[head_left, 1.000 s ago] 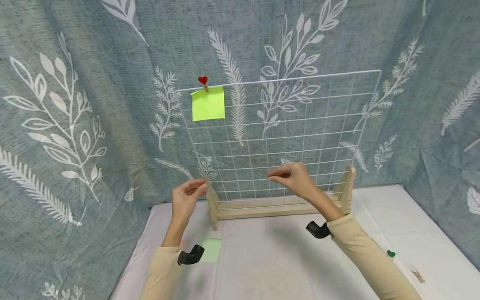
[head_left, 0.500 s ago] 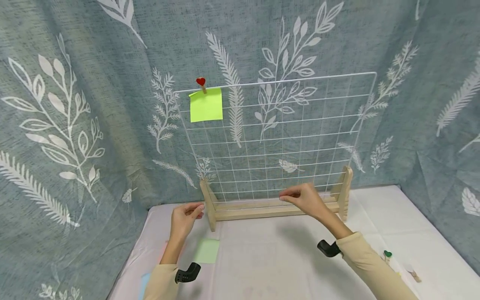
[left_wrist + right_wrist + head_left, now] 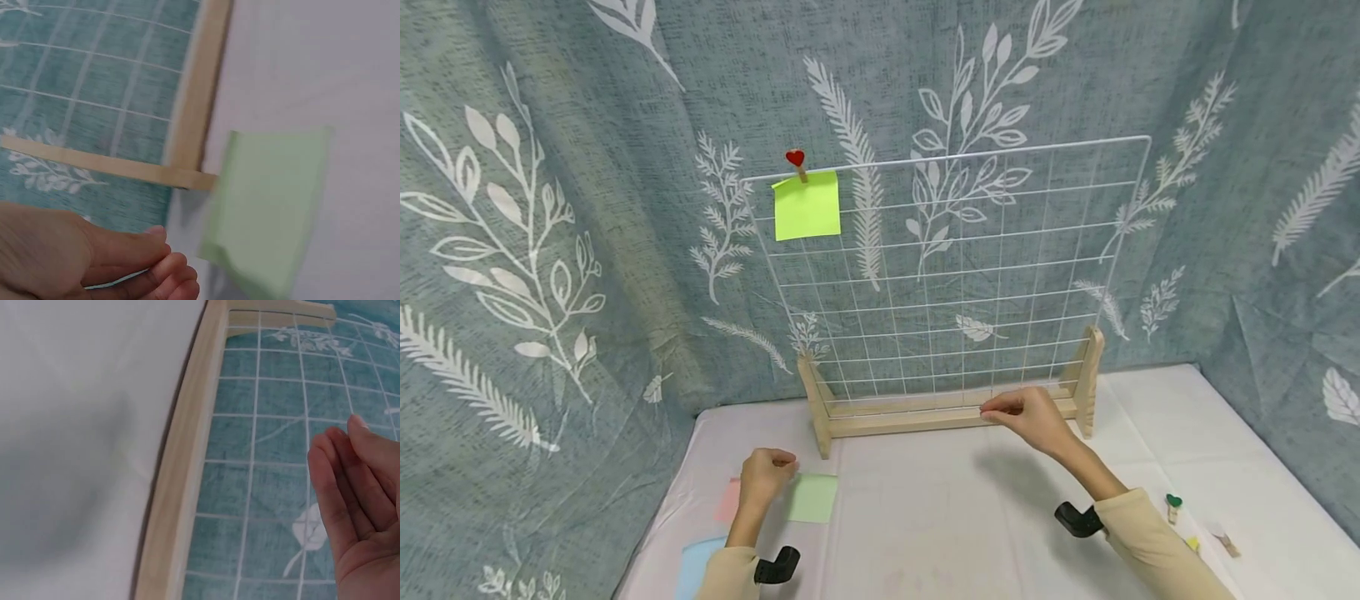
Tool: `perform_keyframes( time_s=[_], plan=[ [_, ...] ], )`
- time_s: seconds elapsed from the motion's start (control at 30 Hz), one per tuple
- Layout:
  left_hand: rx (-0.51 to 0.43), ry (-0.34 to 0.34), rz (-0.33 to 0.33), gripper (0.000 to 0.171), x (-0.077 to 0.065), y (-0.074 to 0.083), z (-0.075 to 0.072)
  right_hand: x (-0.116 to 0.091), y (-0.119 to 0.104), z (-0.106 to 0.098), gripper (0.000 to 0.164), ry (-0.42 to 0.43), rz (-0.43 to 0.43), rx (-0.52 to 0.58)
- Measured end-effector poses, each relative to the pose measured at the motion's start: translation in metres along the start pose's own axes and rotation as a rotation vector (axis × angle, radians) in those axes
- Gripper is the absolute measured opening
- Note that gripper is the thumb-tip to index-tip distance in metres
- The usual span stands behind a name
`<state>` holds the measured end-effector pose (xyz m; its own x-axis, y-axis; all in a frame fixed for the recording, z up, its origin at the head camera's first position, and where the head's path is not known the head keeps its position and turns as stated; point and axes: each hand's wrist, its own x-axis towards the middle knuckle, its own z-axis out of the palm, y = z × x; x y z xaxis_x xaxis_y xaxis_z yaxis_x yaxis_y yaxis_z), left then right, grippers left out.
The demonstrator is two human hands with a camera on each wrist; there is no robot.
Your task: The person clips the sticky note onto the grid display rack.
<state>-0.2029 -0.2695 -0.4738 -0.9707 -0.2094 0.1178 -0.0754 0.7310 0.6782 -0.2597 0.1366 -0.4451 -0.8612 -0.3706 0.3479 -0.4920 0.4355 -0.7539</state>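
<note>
Low over the left side of the table, my left hand [image 3: 765, 477] is beside a pale green sticky note [image 3: 812, 498], its fingers loosely bent and nothing in them. The left wrist view has that note [image 3: 272, 200] just right of the fingertips. My right hand [image 3: 1028, 419] hovers in front of the wooden base [image 3: 917, 422] of a white wire grid [image 3: 962, 242]. Its fingers are loosely bent, and in the right wrist view the hand [image 3: 362, 487] holds nothing. At the grid's top left, a clothespin with a red heart [image 3: 796, 158] holds a yellow-green sticky note [image 3: 807, 208].
A pink note [image 3: 727, 502] and a blue note [image 3: 697, 567] lie around the left forearm. On the right lie a green-heart clothespin [image 3: 1172, 505], another clothespin [image 3: 1227, 543] and a small yellow piece [image 3: 1192, 544]. A patterned curtain [image 3: 625, 208] hangs behind the white table [image 3: 925, 517].
Both hands have come down from the grid. The left has dropped to beside the green note; the right has moved down and to the right. The clipped yellow-green note stays on the grid.
</note>
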Motion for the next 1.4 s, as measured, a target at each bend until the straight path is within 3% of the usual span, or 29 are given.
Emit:
perform_keyframes(
  time_s=[0.23, 0.57, 0.87, 1.1, 1.27, 1.4],
  plan=[
    [0.025, 0.010, -0.057, 0.011, -0.009, -0.013, 0.014, -0.022, 0.013, -0.013, 0.022, 0.000, 0.045, 0.016],
    [0.017, 0.058, -0.033, 0.011, -0.011, -0.017, 0.026, -0.053, 0.035, -0.054, 0.027, 0.095, 0.156, -0.022],
    [-0.057, 0.148, 0.027, 0.005, -0.009, -0.023, 0.032, -0.087, 0.057, -0.070, 0.027, 0.138, 0.272, -0.068],
    [-0.022, 0.127, -0.021, 0.008, -0.008, -0.023, 0.033, -0.107, 0.066, -0.083, 0.029, 0.180, 0.293, -0.089],
    [-0.020, 0.148, -0.011, 0.008, -0.007, -0.025, 0.036, -0.122, 0.074, -0.094, 0.030, 0.205, 0.339, -0.162],
    [-0.023, 0.174, 0.004, 0.006, -0.007, -0.025, 0.036, -0.136, 0.076, -0.103, 0.035, 0.210, 0.398, -0.158]
  ],
)
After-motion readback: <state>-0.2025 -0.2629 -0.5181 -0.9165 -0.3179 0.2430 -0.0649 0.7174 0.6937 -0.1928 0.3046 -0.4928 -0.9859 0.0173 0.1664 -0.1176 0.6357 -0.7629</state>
